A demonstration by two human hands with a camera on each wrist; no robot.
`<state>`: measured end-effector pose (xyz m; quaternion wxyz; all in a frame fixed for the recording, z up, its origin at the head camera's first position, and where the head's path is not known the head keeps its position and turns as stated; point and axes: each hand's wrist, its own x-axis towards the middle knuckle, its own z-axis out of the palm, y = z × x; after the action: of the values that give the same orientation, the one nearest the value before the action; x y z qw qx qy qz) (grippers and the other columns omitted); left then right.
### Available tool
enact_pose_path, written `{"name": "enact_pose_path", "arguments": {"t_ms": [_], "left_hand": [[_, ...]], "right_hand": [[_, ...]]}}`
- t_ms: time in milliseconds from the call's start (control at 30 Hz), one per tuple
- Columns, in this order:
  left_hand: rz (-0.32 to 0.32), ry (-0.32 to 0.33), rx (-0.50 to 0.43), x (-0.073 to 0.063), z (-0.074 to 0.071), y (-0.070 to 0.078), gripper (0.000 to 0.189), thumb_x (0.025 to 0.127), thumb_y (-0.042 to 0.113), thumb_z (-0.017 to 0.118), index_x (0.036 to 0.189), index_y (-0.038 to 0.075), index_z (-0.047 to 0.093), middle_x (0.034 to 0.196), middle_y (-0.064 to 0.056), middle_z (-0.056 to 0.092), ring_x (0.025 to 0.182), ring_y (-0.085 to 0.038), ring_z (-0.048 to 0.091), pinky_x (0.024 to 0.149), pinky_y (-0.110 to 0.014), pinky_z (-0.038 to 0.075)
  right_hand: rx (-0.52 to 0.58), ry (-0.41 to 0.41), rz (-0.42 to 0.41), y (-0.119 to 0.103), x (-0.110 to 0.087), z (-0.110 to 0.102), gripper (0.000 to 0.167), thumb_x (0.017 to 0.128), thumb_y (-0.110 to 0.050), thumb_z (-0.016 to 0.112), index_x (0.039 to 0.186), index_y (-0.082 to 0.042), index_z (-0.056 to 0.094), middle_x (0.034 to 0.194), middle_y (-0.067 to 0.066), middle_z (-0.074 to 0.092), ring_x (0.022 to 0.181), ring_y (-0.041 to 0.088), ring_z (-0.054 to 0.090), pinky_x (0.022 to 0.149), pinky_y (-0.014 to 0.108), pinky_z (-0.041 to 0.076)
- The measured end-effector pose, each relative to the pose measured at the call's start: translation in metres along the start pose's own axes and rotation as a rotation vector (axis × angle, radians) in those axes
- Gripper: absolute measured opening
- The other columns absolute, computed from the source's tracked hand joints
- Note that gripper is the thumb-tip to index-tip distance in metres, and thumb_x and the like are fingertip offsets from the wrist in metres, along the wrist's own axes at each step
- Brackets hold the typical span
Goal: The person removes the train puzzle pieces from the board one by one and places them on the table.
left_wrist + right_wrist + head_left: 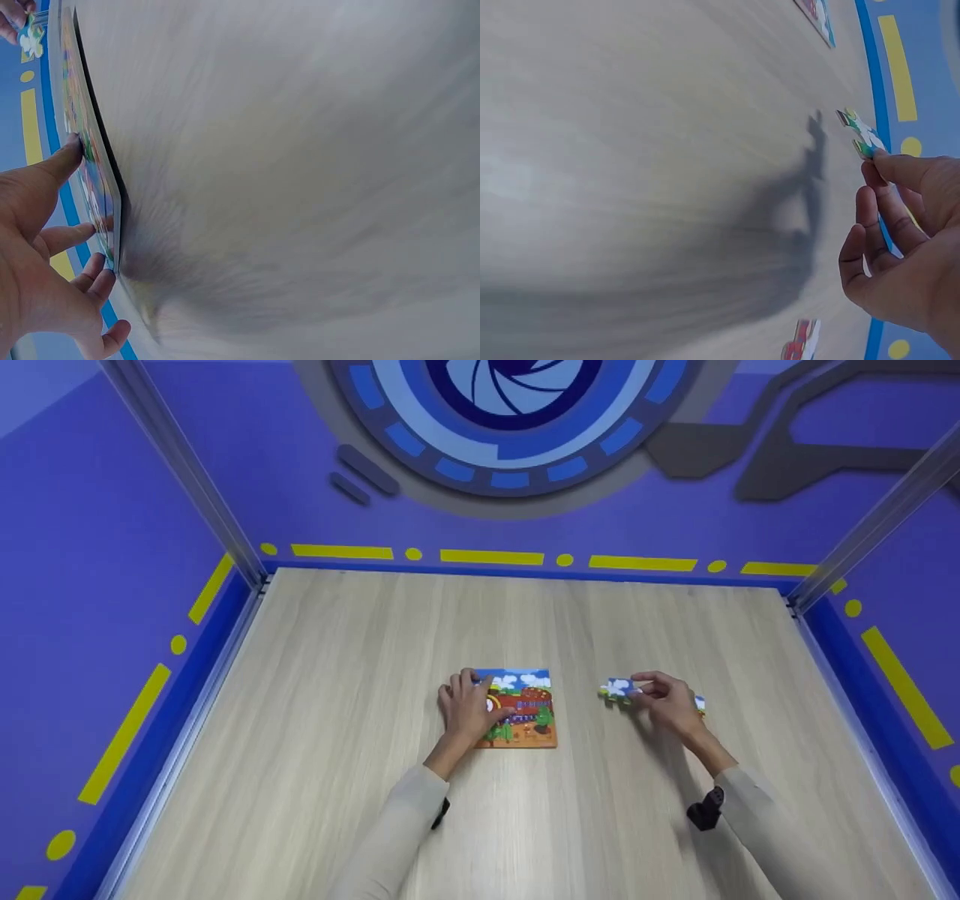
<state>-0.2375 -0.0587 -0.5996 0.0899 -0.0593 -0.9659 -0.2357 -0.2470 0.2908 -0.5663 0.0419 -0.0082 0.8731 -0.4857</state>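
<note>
A square jigsaw puzzle (529,709) lies on the table, its picture showing a red train, green trees, white clouds and orange ground. My left hand (466,706) rests on its left side, thumb on the picture and other fingers along the left edge, as the left wrist view also shows. To the right of the puzzle, my right hand (667,705) pinches a jigsaw piece (618,688) between thumb and fingertips. That piece is blue and white with a green lower edge, and in the right wrist view it is held above the tabletop.
Another jigsaw piece (700,704) lies just right of my right hand, partly hidden by it. The pale wooden table (337,682) is bordered by blue walls (480,529) with yellow markings and metal corner posts (187,472).
</note>
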Motion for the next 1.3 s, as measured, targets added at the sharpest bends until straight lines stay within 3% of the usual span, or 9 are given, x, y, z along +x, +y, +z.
{"name": "enact_pose_path", "arguments": {"t_ms": [367,467,733,1033,1300], "left_hand": [[-0.009,0.017,-0.017,-0.004,-0.002,-0.005,0.074,0.076,0.049,0.085,0.134,0.008,0.066,0.126,-0.018,0.053,0.112,-0.034,0.044,0.099,-0.059,0.033],[-0.004,0.027,-0.021,-0.006,-0.001,-0.006,0.074,0.076,0.049,0.085,0.133,0.007,0.067,0.125,-0.018,0.053,0.110,-0.034,0.044,0.098,-0.059,0.033],[0.017,0.027,-0.014,-0.005,0.002,-0.003,0.075,0.077,0.053,0.082,0.133,0.007,0.067,0.126,-0.018,0.054,0.113,-0.035,0.045,0.099,-0.061,0.034],[0.023,0.020,-0.018,-0.002,0.004,-0.005,0.078,0.076,0.056,0.081,0.136,0.008,0.065,0.127,-0.018,0.054,0.112,-0.035,0.045,0.099,-0.060,0.034],[0.013,0.010,0.033,-0.001,0.001,0.000,0.077,0.077,0.056,0.081,0.136,0.010,0.065,0.127,-0.017,0.055,0.111,-0.033,0.045,0.097,-0.057,0.035]], "right_hand": [[-0.074,0.051,-0.099,0.013,0.000,-0.009,0.029,0.091,0.004,0.070,0.120,0.006,0.068,0.097,0.026,0.073,0.072,0.002,0.061,0.063,0.015,0.047],[-0.128,0.060,-0.118,0.019,-0.002,-0.010,0.028,0.091,0.005,0.070,0.119,0.006,0.069,0.097,0.026,0.074,0.074,0.006,0.062,0.062,0.015,0.047],[-0.283,0.105,-0.073,0.028,-0.007,-0.017,0.030,0.093,-0.003,0.071,0.122,0.003,0.069,0.098,0.024,0.074,0.082,0.020,0.066,0.064,0.018,0.044],[-0.336,0.125,-0.037,0.032,-0.012,-0.017,0.030,0.096,-0.005,0.068,0.125,0.000,0.068,0.103,0.024,0.073,0.092,0.033,0.069,0.068,0.022,0.046],[-0.342,0.155,-0.055,0.033,-0.011,-0.016,0.030,0.096,-0.004,0.067,0.126,-0.001,0.069,0.104,0.024,0.072,0.090,0.032,0.067,0.066,0.021,0.044]]}}
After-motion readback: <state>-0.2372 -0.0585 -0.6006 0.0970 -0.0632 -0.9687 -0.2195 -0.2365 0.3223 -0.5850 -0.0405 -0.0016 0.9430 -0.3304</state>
